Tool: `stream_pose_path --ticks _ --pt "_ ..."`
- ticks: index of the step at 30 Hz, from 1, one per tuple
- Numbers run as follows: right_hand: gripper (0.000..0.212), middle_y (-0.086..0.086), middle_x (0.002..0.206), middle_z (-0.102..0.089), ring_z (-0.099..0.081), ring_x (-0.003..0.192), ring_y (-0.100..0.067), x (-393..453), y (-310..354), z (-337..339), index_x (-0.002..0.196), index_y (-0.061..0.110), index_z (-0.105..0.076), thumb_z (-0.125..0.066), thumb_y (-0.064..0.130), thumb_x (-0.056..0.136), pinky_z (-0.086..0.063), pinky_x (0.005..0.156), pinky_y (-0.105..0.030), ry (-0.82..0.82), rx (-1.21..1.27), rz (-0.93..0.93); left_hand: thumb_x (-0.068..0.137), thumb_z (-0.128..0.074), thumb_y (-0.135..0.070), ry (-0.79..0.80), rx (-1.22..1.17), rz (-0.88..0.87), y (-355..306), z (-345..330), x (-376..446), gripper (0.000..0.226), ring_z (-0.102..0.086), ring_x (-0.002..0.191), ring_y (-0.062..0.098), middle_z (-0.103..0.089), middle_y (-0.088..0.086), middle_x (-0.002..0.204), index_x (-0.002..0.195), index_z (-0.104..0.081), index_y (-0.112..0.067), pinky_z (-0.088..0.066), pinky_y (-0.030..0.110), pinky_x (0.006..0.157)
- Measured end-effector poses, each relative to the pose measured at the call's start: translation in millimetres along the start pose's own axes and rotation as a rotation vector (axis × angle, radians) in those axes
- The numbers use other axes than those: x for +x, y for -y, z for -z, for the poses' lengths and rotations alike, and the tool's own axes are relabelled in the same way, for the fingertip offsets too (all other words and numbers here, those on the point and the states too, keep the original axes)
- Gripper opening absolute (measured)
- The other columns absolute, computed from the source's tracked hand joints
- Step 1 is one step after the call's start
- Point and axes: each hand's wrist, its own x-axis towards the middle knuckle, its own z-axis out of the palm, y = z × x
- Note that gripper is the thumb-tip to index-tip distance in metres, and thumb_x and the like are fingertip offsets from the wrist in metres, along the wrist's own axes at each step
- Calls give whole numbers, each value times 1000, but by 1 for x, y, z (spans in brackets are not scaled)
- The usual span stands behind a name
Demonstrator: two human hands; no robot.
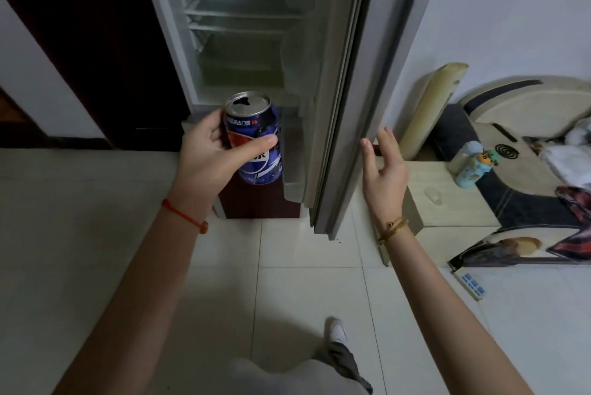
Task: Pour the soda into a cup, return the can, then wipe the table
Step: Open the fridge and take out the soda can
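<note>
An opened blue soda can (256, 142) is gripped upright by the left hand (208, 158) before the open fridge (243, 26). The right hand (383, 170), fingers spread, is held beside the fridge door (345, 81).

The left hand (208, 151) hides the can's (256, 145) near side; the fridge (243, 26) top runs past the frame; the cup (433, 195) is faint.
</note>
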Motion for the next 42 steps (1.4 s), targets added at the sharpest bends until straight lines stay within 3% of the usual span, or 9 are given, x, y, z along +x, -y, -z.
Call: stream_pose_path --ticks 3,9,16,20,27,31,36,42 --pt "52 14 141 -44 -32 144 -15 -6 19 -21 141 16 -48 -59 37 95 -26 114 -20 5 -35 -2 68 -84 -10 -32 18 13 7 25 -3 63 -68 101 3 -70 -4 114 127 -60 -13 -53 12 76" --pt "65 3 153 -39 -16 150 -18 -6 41 -71 147 17 -39 -59 45 92 -12 112 -4 88 -51 106 71 -82 -9 -105 61 13 20 70 -1 57 -68 102 6 -72 -5 109 124 -61 -12 -54 15 77" --pt "82 4 162 -17 -2 152 -19 -3 69 -144 154 13 -21 -61 48 92 -11 120 -26 171 -15 176 72 -81 -9 -219 115 7 35 115 16 56 -69 103 12 -71 2 113 124 -61 -8 -56 25 86" --pt "90 -6 163 -14 -2 152 -24 7 87 -185 154 5 -16 -64 47 90 -8 123 -30 201 30 255 72 -81 -8 -268 125 -4 40 138 32 58 -68 107 16 -70 5 116 126 -60 -7 -56 28 89" --pt "98 -21 161 -12 -6 151 -35 33 110 -256 151 -4 -14 -68 47 88 -14 121 -52 241 27 429 72 -80 -9 -325 172 -15 44 178 80 60 -66 109 13 -69 3 119 128 -59 -8 -55 26 90" --pt "85 -21 160 -13 -6 150 -36 53 116 -291 151 -4 -18 -62 41 94 -9 122 -53 269 4 517 73 -79 -7 -361 202 -39 46 197 108 59 -66 108 11 -69 2 118 128 -59 -8 -54 21 88" --pt "55 -17 161 -17 -5 151 -33 79 122 -333 151 1 -23 -43 15 102 -7 121 -55 287 71 588 71 -80 -7 -397 202 -46 50 217 142 60 -67 107 10 -69 1 117 127 -59 -9 -54 22 90" --pt "52 -13 162 -17 -6 152 -27 104 120 -380 152 3 -25 -39 7 102 -6 122 -54 368 84 608 61 -79 -22 -421 179 -46 55 232 180 67 -67 106 9 -69 -2 114 124 -60 -12 -54 20 88"
